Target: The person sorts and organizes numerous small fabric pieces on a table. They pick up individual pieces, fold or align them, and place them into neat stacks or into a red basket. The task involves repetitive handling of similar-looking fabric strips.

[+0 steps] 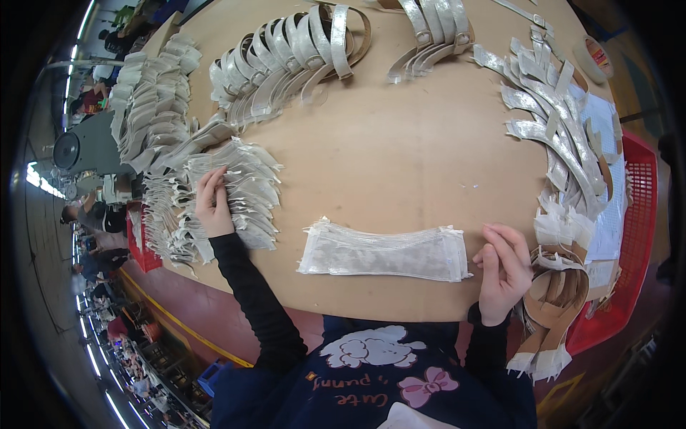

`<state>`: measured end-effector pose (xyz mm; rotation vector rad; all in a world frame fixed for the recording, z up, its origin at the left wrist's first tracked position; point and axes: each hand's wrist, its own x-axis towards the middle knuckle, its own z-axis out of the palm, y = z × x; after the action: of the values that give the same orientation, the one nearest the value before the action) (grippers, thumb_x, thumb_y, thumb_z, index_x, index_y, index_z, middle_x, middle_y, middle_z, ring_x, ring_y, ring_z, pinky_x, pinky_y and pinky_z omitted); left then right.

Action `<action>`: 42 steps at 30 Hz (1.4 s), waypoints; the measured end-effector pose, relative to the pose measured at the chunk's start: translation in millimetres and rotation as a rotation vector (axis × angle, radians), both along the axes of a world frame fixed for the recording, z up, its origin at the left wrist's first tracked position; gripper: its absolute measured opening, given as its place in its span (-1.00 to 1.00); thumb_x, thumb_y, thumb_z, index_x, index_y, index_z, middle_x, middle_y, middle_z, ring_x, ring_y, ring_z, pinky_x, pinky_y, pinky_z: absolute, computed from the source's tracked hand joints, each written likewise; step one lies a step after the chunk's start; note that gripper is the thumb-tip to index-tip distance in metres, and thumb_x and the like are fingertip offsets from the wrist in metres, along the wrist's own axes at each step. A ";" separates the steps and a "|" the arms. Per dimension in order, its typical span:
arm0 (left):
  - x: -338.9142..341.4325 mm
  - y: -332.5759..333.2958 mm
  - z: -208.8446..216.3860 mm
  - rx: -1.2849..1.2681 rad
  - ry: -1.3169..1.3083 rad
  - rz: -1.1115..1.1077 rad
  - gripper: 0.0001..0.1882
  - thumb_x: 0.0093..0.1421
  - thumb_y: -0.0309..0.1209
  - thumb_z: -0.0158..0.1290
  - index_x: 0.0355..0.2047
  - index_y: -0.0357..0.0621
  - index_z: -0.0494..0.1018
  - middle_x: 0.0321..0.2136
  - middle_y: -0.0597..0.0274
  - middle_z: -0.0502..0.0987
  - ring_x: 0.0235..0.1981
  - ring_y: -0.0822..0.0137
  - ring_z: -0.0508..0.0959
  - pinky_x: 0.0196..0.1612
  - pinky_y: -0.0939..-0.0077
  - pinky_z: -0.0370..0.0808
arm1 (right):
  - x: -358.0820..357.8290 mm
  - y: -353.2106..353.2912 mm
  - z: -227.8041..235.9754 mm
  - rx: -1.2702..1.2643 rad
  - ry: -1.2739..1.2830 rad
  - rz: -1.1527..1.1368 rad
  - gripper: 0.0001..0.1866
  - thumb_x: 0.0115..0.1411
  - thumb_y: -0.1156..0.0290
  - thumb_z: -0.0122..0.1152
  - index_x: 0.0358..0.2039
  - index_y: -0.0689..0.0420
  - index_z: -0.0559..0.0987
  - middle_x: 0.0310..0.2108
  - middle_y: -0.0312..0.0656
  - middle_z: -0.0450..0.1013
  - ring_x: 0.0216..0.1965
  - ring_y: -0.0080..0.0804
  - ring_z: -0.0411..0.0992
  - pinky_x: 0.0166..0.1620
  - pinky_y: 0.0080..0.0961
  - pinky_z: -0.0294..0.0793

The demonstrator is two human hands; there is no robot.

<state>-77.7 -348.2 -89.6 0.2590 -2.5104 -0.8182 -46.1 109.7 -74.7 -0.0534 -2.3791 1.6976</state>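
Observation:
My left hand [214,207] rests at the left over a fanned pile of pale grey strap pieces [250,189] with frayed whitish edges. Its fingers are bunched together; whatever lies between the fingertips is hidden. In front of me on the table is a neat stack of silvery-grey curved pieces [386,254], wide and flat, with loose threads along the edges. Just past the stack's right end hovers my right hand [504,275], fingers loosely bent and apart, with nothing visible in them.
Silvery buckled straps [286,61] stand in a row at the far left of the tan table [400,143], with more buckled straps [436,32] beside them. Loose straps [557,121] and tan-lined bands [554,300] lie right, near a red basket [636,236]. More pieces [153,100] are heaped left.

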 end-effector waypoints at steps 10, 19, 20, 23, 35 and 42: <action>-0.6 -1.0 0.5 -0.013 -0.008 -0.022 -0.67 0.23 -0.68 -0.05 -0.05 -0.21 0.57 -0.10 0.19 0.54 -0.10 0.35 0.52 0.03 0.54 0.41 | 1.7 -0.8 0.0 -0.065 -0.004 -0.016 -0.74 0.18 0.69 0.13 -0.12 0.34 0.64 -0.10 -0.01 0.55 -0.49 -0.50 0.53 -0.39 -0.65 0.54; 0.1 -9.0 -1.9 -0.059 -0.036 -0.017 -0.68 0.25 -0.65 -0.03 -0.03 -0.22 0.57 -0.10 0.17 0.53 -0.09 0.35 0.50 0.03 0.55 0.40 | 2.4 2.0 -0.1 -0.008 0.038 -0.021 -0.78 0.12 0.68 0.21 -0.20 0.30 0.66 -0.18 -0.04 0.56 -0.45 -0.45 0.53 -0.36 -0.60 0.52; 0.0 -9.7 -1.9 -0.073 -0.040 -0.021 -0.67 0.24 -0.67 -0.04 -0.02 -0.23 0.56 -0.09 0.16 0.52 -0.09 0.35 0.50 0.03 0.54 0.40 | 2.3 2.9 -0.2 0.000 0.047 -0.013 -0.78 0.11 0.68 0.22 -0.21 0.29 0.66 -0.19 -0.04 0.55 -0.44 -0.43 0.53 -0.35 -0.59 0.52; 0.0 -10.6 -2.6 -0.069 -0.050 -0.024 -0.64 0.22 -0.69 -0.05 -0.01 -0.24 0.55 -0.08 0.16 0.51 -0.10 0.35 0.50 0.03 0.54 0.41 | 2.7 4.6 -0.2 0.013 0.068 -0.017 -0.78 0.09 0.67 0.24 -0.22 0.28 0.67 -0.21 -0.05 0.55 -0.40 -0.40 0.53 -0.31 -0.57 0.50; -0.9 -16.2 -4.9 -0.110 -0.046 -0.043 -0.64 0.23 -0.70 -0.08 0.00 -0.25 0.53 -0.06 0.14 0.51 -0.04 0.33 0.48 0.08 0.52 0.38 | 1.3 7.5 3.2 -0.026 0.053 0.055 -0.77 0.10 0.67 0.23 -0.19 0.30 0.66 -0.16 -0.04 0.56 -0.38 -0.39 0.53 -0.30 -0.57 0.50; 1.5 -20.0 -6.7 -0.097 -0.065 -0.037 -0.62 0.23 -0.68 -0.07 0.03 -0.22 0.52 -0.04 0.12 0.51 -0.01 0.31 0.48 0.10 0.47 0.38 | 1.0 8.3 5.2 -0.047 0.049 0.052 -0.78 0.12 0.66 0.23 -0.19 0.29 0.66 -0.17 -0.07 0.54 -0.45 -0.45 0.50 -0.34 -0.60 0.49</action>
<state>-76.2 -368.2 -96.3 0.2103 -2.6137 -0.7108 -45.0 117.9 -69.5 0.0426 -2.3245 1.7572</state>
